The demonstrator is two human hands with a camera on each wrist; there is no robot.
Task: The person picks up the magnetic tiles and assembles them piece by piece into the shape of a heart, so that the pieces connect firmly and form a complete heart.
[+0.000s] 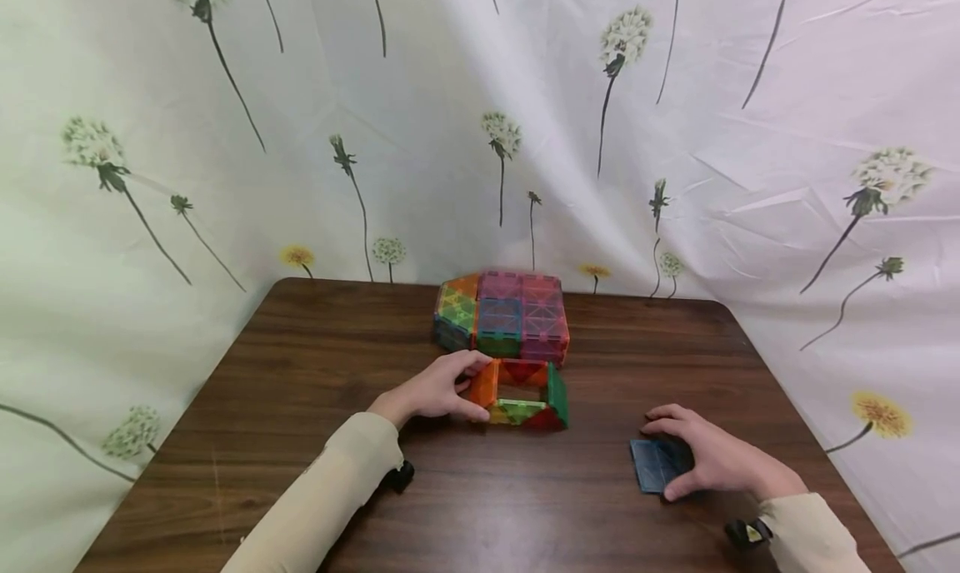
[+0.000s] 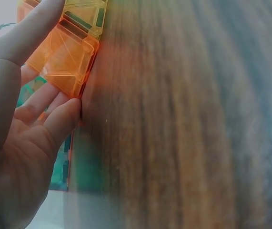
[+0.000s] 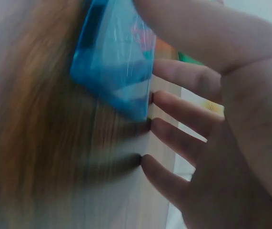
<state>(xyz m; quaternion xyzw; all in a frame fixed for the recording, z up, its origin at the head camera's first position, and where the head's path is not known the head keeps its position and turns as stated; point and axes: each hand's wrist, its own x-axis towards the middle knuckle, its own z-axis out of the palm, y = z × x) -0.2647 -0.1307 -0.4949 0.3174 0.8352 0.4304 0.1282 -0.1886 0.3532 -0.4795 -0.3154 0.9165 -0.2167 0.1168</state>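
My left hand (image 1: 431,387) grips the left end of a small hollow frame of translucent magnetic tiles (image 1: 557,396), thumb at the near corner and fingers at the far one. Its orange tile (image 2: 69,52) lies between them in the left wrist view. Over to the right, my right hand (image 1: 716,455) holds a blue magnetic tile (image 1: 648,466) between thumb and index finger, low at the table. The other right fingertips point down at the wood beside the blue tile (image 3: 114,62) in the right wrist view.
Just behind the frame stands a larger block of joined magnetic tiles (image 1: 543,315) in pink, orange, yellow, blue and green. The dark wooden table (image 1: 315,340) ends at a pale curtain (image 1: 450,98) printed with dandelions.
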